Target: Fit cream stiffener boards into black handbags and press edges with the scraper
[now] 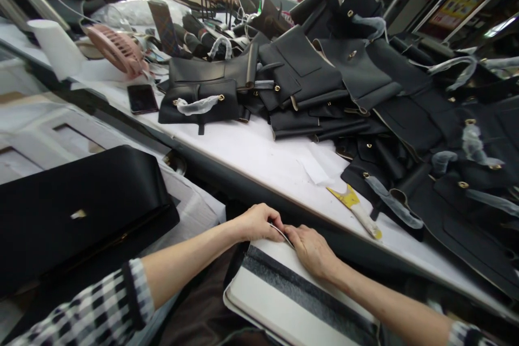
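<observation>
A stiff off-white piece with a black band, seemingly part of a bag, lies tilted across my lap. My left hand pinches its far edge between thumb and fingers. Close beside it, my right hand is closed on the same edge, with the fingertips of both hands nearly touching. A thin pale rim of the piece curves up between them. The fingertips partly hide what is gripped there. To the left, a finished-looking black bag with a small metal clasp rests on a white-covered surface.
On the white worktable, black leather bag parts with plastic-wrapped handles are heaped. A yellow-and-white scraper-like tool lies near the table edge. Farther left are a phone, a pink fan and a white roll. Two people sit behind.
</observation>
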### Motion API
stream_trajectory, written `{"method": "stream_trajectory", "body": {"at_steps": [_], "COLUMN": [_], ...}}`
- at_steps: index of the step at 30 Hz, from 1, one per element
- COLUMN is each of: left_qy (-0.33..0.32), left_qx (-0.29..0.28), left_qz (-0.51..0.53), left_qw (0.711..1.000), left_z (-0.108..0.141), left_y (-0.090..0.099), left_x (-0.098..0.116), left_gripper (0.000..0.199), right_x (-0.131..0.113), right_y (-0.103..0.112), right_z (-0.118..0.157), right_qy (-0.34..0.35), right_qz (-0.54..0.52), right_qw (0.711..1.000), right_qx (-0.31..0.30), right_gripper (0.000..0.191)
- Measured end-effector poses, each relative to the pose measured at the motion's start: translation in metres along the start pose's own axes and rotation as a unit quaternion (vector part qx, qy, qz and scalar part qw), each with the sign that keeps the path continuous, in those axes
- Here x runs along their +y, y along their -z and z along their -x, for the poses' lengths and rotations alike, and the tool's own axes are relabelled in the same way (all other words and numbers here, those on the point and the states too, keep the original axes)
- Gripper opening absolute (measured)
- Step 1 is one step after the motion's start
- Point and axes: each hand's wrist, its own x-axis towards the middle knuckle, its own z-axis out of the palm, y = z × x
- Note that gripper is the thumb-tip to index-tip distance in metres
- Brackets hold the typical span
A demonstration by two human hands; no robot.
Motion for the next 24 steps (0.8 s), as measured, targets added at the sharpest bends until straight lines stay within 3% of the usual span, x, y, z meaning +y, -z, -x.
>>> {"method": "stream_trajectory", "body": {"at_steps": [7, 10, 17, 24], "left_qy": [-0.009, -0.007, -0.003, 0.018], "left_qx": [-0.065, -0.060, 0.007, -0.042], "left_qz": [0.063, 0.096, 0.155, 0.218], "left_qw": [0.996, 0.994, 0.988, 0.975], "left_z": [0.010, 0.020, 0.028, 0.036], "left_y": [0.020, 0.029, 0.020, 0.025], "left_x": [0.001, -0.002, -0.012, -0.026], "left_gripper": [0.034, 0.033, 0.028, 0.049], "right_x": [-0.005, -0.004, -0.011, -0.025], "right_y": [0.003, 0.002, 0.000, 0.001], "right_z": [-0.004, -0.006, -0.017, -0.028], "right_qy": [-0.015, -0.021, -0.019, 0.005], "right_qz": [-0.004, -0.018, -0.005, -0.014], "right_qw": [1.000, 1.000, 0.999, 1.000], "right_qx": [-0.001, -0.015, -0.025, -0.018], "right_gripper": [0.060, 0.058, 0.060, 0.065]}}
